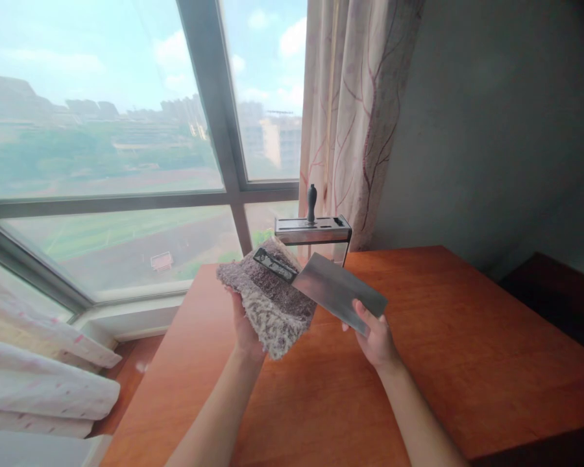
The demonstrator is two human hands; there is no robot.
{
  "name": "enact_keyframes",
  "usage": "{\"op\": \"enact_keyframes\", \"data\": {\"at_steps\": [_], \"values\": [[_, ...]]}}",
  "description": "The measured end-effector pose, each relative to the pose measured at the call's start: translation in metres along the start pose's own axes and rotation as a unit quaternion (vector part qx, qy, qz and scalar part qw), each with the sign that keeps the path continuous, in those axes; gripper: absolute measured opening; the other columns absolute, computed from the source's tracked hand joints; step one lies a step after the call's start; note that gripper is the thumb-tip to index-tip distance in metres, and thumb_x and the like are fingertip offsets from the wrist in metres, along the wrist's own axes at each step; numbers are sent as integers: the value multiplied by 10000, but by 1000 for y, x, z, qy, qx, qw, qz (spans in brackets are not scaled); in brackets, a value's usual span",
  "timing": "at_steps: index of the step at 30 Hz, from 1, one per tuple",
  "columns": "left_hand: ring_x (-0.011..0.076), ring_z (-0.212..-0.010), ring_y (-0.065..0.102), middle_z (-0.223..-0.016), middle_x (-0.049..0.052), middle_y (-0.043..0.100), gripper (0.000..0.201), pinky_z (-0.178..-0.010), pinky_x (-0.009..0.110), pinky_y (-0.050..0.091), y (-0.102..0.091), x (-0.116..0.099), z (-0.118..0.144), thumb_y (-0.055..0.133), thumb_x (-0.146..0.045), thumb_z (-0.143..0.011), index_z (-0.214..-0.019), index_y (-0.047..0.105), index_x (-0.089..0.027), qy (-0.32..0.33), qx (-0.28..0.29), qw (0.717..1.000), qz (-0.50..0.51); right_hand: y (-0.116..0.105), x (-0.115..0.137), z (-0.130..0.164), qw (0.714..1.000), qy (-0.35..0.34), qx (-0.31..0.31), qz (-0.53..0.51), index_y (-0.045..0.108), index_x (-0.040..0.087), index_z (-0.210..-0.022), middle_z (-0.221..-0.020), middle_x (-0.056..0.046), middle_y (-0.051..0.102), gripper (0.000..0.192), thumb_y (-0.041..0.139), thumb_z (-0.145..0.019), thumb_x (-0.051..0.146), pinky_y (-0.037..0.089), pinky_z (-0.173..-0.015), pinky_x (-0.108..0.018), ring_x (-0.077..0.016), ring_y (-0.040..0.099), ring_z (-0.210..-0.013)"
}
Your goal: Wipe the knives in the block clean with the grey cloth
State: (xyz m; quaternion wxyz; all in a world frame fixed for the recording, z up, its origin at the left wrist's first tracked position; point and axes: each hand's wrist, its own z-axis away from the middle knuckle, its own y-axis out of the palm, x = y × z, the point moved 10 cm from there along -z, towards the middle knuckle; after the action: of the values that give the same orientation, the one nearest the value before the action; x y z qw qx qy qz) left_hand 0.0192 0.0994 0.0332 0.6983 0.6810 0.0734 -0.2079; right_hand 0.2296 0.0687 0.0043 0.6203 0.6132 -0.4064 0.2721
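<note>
My left hand (248,331) supports a fluffy grey cloth (277,318) from its left side and below, mostly hidden beneath it. Across the cloth lies the dark, patterned handle (275,264) of a cleaver. My right hand (377,334) grips the cleaver's broad grey blade (340,292) near its far end, thumb on the upper face. The cleaver slants from upper left to lower right above the table. Just behind the cloth stands a knife block (316,230) with a metal top and see-through sides, and a dark handle (312,204) sticks up from it.
Under my hands is a reddish-brown wooden table (448,350). Beyond its far left edge are a large window (102,201) and its sill. A patterned curtain (350,117) hangs behind the block, with another bunched at left (39,383). A grey wall rises at right.
</note>
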Motion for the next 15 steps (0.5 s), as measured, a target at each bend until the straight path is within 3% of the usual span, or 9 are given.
{"op": "enact_keyframes", "data": {"at_steps": [7,11,15], "values": [[289,-1313,395,-1336,68,552,652,-1121,455,236,0,13,-7,385,-660,-841,-1344,469,-254,-58,66,996,16,-3,2,-1,1000,-20,-6,16,639,187,-812,-623,15,635,197,684,-770,374,446,-511,-281,-134,549,-491],[325,-1273,441,-1273,100,599,720,-1086,464,312,-1,9,-1,447,-691,-791,-1326,492,-211,-37,49,998,1,1,-1,2,997,-21,17,75,638,185,-772,-574,7,631,218,662,-793,400,462,-571,-295,-159,577,-527],[318,-1213,509,-1166,89,664,621,-1038,454,386,-9,7,4,531,-623,-791,-1254,550,-210,-15,1,1000,-27,8,-10,8,989,8,45,138,654,180,-786,-584,-18,652,257,657,-795,437,471,-605,-307,-181,595,-561]]}}
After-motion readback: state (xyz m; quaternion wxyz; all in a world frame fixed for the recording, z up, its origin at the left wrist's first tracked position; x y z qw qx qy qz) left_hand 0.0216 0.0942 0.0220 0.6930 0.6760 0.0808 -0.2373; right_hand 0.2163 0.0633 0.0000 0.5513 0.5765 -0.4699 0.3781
